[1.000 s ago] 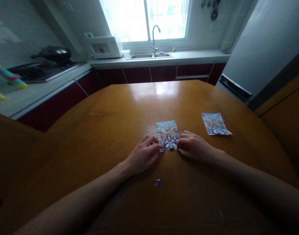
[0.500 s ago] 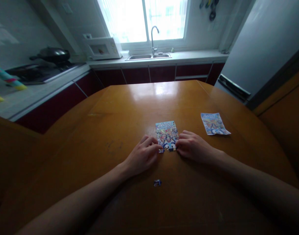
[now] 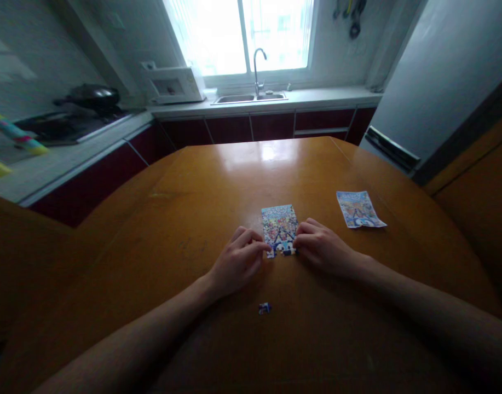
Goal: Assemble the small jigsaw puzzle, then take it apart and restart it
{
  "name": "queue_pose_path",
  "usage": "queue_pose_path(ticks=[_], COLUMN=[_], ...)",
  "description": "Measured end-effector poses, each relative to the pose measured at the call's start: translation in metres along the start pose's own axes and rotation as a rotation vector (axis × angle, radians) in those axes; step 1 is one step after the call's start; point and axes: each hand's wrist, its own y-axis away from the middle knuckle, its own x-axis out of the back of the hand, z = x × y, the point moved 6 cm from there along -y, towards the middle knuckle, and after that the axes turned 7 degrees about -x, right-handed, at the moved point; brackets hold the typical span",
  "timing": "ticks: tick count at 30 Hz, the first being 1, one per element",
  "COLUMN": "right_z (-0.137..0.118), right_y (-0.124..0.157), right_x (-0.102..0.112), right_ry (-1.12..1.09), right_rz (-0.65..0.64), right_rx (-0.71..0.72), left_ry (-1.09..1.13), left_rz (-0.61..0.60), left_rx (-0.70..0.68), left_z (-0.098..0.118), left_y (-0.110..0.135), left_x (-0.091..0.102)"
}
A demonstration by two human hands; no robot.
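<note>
A small colourful jigsaw puzzle (image 3: 279,227) lies flat on the wooden table (image 3: 218,197). My left hand (image 3: 238,262) rests at its lower left corner, fingers curled, fingertips pressing the puzzle's edge. My right hand (image 3: 322,247) rests at its lower right corner, fingers curled against that edge. One loose puzzle piece (image 3: 264,308) lies on the table nearer to me, between my forearms. A printed picture sheet (image 3: 359,209) with the same kind of image lies to the right of the puzzle.
Beyond the table runs a kitchen counter with a sink and tap (image 3: 257,82) under a bright window, a microwave (image 3: 174,85) and a wok on the hob (image 3: 90,98) at left. A grey fridge (image 3: 431,82) stands at right.
Both hands stay at the puzzle's lower corners; the fingers have shifted only slightly. The view has tilted a little.
</note>
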Motion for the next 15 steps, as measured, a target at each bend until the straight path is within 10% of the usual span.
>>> queue_pose_path(ticks=[15], right_z=[-0.018], right_y=[0.006], right_x=[-0.001], right_ry=[-0.085], right_rz=[0.183], right_rx=[0.059], left_ry=[-0.186], left_rz=[-0.052], left_rx=[0.266], left_z=[-0.005], left_y=[-0.007], left_x=[0.067])
